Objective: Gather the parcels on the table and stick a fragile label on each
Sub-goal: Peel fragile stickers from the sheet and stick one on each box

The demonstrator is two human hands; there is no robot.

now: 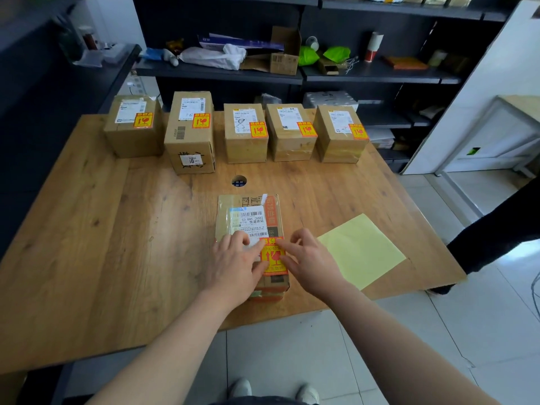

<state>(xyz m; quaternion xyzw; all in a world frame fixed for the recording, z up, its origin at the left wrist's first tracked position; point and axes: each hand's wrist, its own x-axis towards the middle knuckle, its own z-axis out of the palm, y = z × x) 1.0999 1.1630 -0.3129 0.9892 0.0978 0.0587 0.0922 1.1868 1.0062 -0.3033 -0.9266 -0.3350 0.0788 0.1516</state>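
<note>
A flat brown parcel point(248, 206) with a white shipping slip lies near the table's front edge. An orange-and-yellow fragile label point(273, 255) sits on its near right corner. My left hand point(236, 264) lies flat on the parcel, fingers touching the label's left edge. My right hand point(306, 258) is at the label's right side, its index finger and thumb touching the label's edge and the other fingers loosely curled. Several brown parcels stand in a row at the table's far side, each with a fragile label on top, from the leftmost point(133, 127) to the rightmost point(340, 134).
A pale yellow backing sheet point(362, 252) lies on the wooden table point(102, 244) right of the parcel. A round cable hole point(239, 181) sits mid-table. Dark shelves point(222, 71) with clutter stand behind. Another person's dark sleeve point(502, 229) reaches in at the right.
</note>
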